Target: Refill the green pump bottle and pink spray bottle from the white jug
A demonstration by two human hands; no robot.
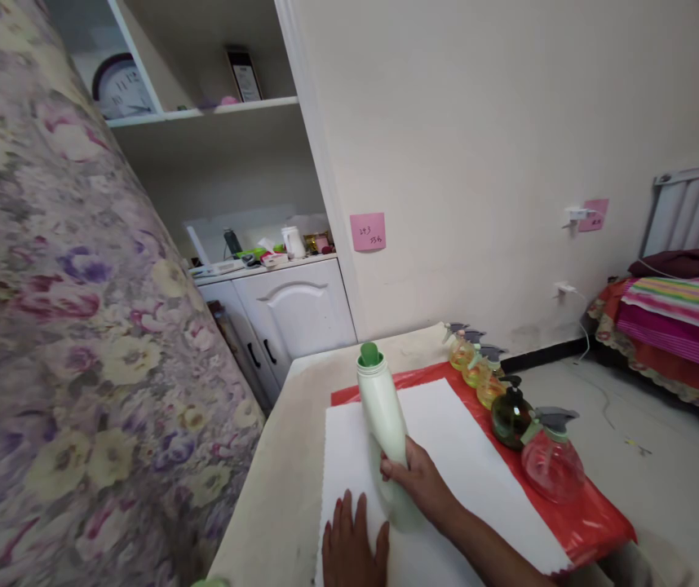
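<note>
A tall pale green plastic bottle (384,408) stands on a white sheet (440,432). Its threaded neck is uncapped, and a darker green spout shows inside. My right hand (419,481) is closed around the bottle's side, about where a handle would be, with fingers partly hidden behind it. My left hand (355,542) lies flat on the sheet's near left part, fingers spread, just left of the bottle's base and holding nothing. At the bottom edge, a light green piece (210,582) shows only in part.
Several spray bottles line the table's right side, with a pink one (552,465) nearest and a dark green pump bottle (511,416) behind it. Red plastic (599,522) lies under the sheet. A floral curtain (110,367) hangs at left, beside a white cabinet (300,318).
</note>
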